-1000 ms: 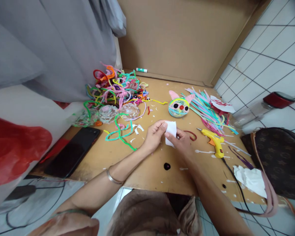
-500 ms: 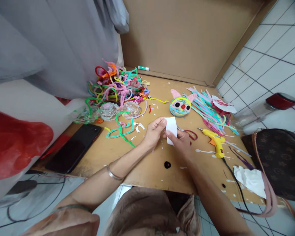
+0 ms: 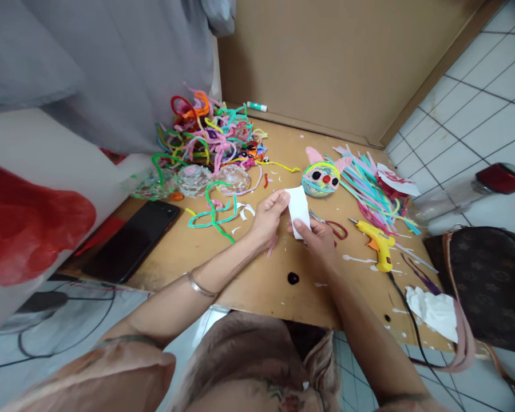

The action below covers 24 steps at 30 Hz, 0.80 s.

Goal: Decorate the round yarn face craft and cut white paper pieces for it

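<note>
A small white piece of paper (image 3: pixel 299 207) is held up between both hands over the middle of the table. My left hand (image 3: pixel 269 213) pinches its upper left corner between thumb and fingers. With its thumb across the front, my right hand (image 3: pixel 317 237) grips the lower edge. Red-handled scissors (image 3: pixel 338 229) lie just past my right hand, partly hidden by it. A round animal head with pink ears (image 3: pixel 321 178), two black eyes and a red nose sits behind the paper. Nearer me on the table is a small black round piece (image 3: pixel 293 278).
Tangled pipe cleaners (image 3: pixel 214 137) heap at the back left, with a green and teal one (image 3: pixel 212 217) in front. A black phone (image 3: pixel 133 240) lies left. Right are a yellow glue gun (image 3: pixel 380 243), pipe cleaner bundle (image 3: pixel 369 183), crumpled tissue (image 3: pixel 433 312), brown bag (image 3: pixel 480 286) and bottle (image 3: pixel 463 194).
The paper is tilted a little more, its upper left corner turned toward my left hand. The whole view has shifted slightly, and both hands still hold the paper.
</note>
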Motion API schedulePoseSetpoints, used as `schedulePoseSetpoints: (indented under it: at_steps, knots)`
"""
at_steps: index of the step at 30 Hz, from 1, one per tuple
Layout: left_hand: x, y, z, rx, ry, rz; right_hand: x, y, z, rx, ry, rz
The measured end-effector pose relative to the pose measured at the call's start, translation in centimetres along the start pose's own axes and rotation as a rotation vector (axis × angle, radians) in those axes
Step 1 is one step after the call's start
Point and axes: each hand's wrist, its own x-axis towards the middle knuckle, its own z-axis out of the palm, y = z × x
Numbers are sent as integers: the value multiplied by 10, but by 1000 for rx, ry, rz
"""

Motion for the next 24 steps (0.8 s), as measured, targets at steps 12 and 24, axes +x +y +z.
schedulePoseSetpoints:
  at_steps: [12, 24]
  knots:
    - [10, -2, -12, 300, 85, 207, -1, -9, 1, 214, -140, 122]
    - [11, 4, -17, 709, 129, 300, 0, -6, 2, 297, -184, 174]
